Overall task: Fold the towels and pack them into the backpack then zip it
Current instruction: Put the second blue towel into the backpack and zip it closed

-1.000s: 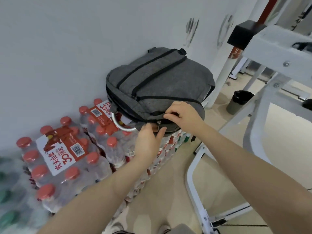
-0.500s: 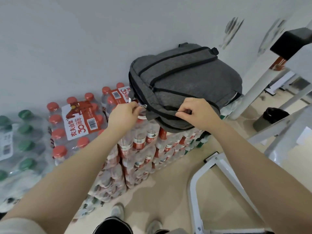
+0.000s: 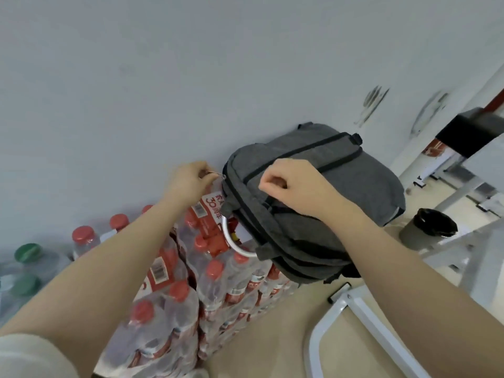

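Fig.: backpack (image 3: 313,197) lies on stacked water bottles (image 3: 196,282) by the wall. Since 1 s ago my left hand (image 3: 188,181) ran the zip pull (image 3: 215,173) from front edge to far corner, pinched shut on it; right hand (image 3: 289,184), fisted, grips the fabric. I judge zipping nearly done.

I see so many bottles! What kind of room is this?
Probably a storeroom or back room. Shrink-wrapped packs of bottled water are stacked against a bare wall, a grey backpack sits on them, and a white metal frame stands nearby.
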`<state>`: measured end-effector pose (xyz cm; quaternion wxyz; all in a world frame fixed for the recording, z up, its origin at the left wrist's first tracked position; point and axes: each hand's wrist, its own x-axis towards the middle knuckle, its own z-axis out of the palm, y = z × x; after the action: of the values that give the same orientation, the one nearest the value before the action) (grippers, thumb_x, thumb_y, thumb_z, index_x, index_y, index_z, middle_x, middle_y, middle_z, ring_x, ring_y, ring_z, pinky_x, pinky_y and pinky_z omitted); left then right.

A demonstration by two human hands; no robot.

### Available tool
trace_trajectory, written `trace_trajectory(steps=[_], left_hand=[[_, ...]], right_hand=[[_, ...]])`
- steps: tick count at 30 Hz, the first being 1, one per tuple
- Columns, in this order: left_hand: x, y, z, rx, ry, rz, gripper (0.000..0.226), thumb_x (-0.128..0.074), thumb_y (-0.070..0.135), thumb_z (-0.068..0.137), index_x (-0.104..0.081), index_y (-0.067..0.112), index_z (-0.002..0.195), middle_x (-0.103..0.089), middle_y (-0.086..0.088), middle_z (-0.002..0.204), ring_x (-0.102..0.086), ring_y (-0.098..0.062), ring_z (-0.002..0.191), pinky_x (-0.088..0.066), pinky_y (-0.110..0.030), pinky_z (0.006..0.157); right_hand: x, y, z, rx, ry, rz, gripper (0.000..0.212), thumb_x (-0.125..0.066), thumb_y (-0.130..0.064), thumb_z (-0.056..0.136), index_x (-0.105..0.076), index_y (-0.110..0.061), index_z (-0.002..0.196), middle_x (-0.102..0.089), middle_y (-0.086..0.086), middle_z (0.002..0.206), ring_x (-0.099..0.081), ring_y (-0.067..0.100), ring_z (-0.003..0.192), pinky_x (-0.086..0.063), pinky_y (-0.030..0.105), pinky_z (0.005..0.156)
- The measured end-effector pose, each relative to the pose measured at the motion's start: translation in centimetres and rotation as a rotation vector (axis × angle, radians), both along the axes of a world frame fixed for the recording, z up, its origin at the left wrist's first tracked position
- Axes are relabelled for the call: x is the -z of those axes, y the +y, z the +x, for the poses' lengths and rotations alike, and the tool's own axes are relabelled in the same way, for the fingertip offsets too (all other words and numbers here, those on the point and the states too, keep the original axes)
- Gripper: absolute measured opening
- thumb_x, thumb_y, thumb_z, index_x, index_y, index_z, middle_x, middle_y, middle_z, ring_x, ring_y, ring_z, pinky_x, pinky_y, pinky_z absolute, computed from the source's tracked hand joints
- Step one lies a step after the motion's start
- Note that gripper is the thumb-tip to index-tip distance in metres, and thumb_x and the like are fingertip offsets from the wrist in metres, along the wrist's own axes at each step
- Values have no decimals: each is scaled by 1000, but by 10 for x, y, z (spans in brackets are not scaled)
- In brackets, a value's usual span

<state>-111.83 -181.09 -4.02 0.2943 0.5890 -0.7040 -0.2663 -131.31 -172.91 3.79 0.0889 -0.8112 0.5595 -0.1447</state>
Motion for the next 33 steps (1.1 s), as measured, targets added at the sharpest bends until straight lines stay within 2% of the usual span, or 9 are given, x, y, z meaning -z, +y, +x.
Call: trace_trajectory(steps=[3, 5, 9, 12, 17, 20, 24, 28, 33], left_hand=[[-10, -15, 12, 84, 40, 13, 21, -64, 23, 85, -64, 3, 88, -62, -6, 78, -56, -18, 73, -39, -17, 58], [-14, -21, 15, 121, 137, 58, 15, -65, 19, 83, -64, 4, 86, -63, -6, 75, -57, -17, 70, -42, -20, 60], [-4, -20, 16, 123, 458, 264, 11, -61, 10, 85, -57, 14, 76, -61, -2, 65, -56, -4, 50, -46, -23, 60], [5, -18, 16, 74, 662, 411, 10, -56, 9, 88, -50, 15, 82, -60, 0, 68, -57, -8, 53, -45, -22, 56], [9, -15, -2, 224, 438, 535, 28, -60, 38, 85, -61, 10, 82, -63, 2, 68, -56, -9, 55, -44, -16, 50], [12, -13, -21, 182, 403, 457, 28, -62, 34, 84, -58, 10, 70, -60, 3, 58, -54, -3, 46, -42, -14, 47], [16, -11, -25, 112, 471, 448, 35, -66, 22, 82, -47, 15, 55, -52, 3, 47, -48, -4, 39, -38, -24, 51], [14, -8, -20, 31, 399, 418, 40, -69, 27, 80, -40, 16, 54, -39, 1, 49, -31, -4, 37, -29, -23, 49], [14, -4, -21, -45, 388, 399, 43, -68, 28, 81, -37, 18, 53, -34, 7, 44, -27, -3, 36, -27, -23, 49]], right_hand=[[8, -59, 35, -5, 55, 13, 24, -56, -28, 89, -65, -15, 107, -60, 5, 109, -54, 21, 103, -44, 39, 92], [19, -89, 53, -48, 159, 90, 32, -56, -32, 89, -62, -15, 115, -60, 7, 115, -52, 24, 109, -43, 40, 93], [28, -119, 70, -159, 362, 164, 22, -58, -31, 86, -64, -11, 82, -63, 9, 88, -57, 28, 89, -47, 41, 78], [24, -133, 64, -207, 365, 235, 26, -58, -27, 87, -62, -4, 75, -63, 15, 83, -58, 29, 82, -46, 42, 77], [21, -143, 58, -98, 61, 323, 23, -68, -15, 78, -64, 5, 68, -64, 28, 85, -57, 32, 74, -40, 32, 66], [27, -155, 57, -53, 15, 249, 22, -68, -14, 76, -67, 8, 73, -66, 28, 86, -61, 37, 85, -37, 31, 63], [28, -180, 43, 17, 51, 190, 18, -66, -12, 72, -65, 3, 61, -61, 17, 63, -54, 25, 62, -39, 30, 60], [28, -201, 19, 167, 68, 182, 36, -67, -15, 73, -48, -16, 42, -47, -1, 49, -44, 13, 50, -34, 25, 58], [35, -209, -9, 327, 183, 93, 18, -62, -22, 81, -56, -13, 67, -55, 8, 76, -63, 30, 84, -38, 28, 64]])
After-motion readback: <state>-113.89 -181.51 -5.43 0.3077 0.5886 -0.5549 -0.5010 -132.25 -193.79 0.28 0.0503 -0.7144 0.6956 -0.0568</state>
